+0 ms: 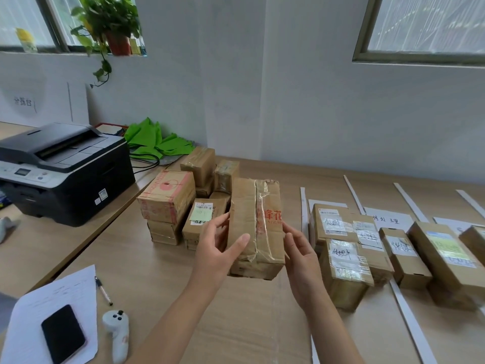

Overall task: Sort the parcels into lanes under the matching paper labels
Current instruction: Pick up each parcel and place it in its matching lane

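Note:
A taped brown cardboard parcel (256,227) with red print is held up above the table between both hands. My left hand (219,248) grips its left side, thumb across the front face. My right hand (299,248) holds its right edge. Behind it, a pile of unsorted parcels (168,198) stands at the table's middle. To the right, sorted parcels (341,245) lie in lanes split by white strips (304,206), under paper labels (388,220) with handwriting.
A black printer (65,169) sits on the left desk, green bags (154,143) behind it. Near the front left lie a paper sheet (52,298) with a black phone (63,333), a pen (103,290) and a white controller (118,332).

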The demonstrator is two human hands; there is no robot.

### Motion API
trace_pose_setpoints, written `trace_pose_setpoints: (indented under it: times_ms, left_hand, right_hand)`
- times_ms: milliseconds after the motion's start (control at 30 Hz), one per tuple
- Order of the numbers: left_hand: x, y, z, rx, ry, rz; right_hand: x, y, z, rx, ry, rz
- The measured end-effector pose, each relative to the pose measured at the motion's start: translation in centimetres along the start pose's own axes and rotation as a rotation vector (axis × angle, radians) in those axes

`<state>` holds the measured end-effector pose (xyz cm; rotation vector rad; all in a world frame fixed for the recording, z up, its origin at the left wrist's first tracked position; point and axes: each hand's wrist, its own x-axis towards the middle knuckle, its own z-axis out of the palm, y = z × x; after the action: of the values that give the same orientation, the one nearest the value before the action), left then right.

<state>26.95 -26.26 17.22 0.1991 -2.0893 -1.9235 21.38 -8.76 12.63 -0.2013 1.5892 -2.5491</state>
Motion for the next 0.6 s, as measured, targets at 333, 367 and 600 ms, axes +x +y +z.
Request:
trace_pose_setpoints:
  times_ms: [333,367,600]
  left_hand:
    - [0.2,-1.4,-0.7,-0.051,-0.213,-0.046]
    - [0.3,-1.5,-0.7,-0.046,-0.216,-0.039]
    - [0.8,-3.1,-1.4,0.053,-0.159,0.013]
  right_hand:
    - [-0.1,1.3,-1.3,-0.068,-0.129,0.193]
    - [-0.1,1.1,-1.2,-0.102,-0.131,0.199]
    - [0.6,0.5,-1.7,-0.168,0.086,0.155]
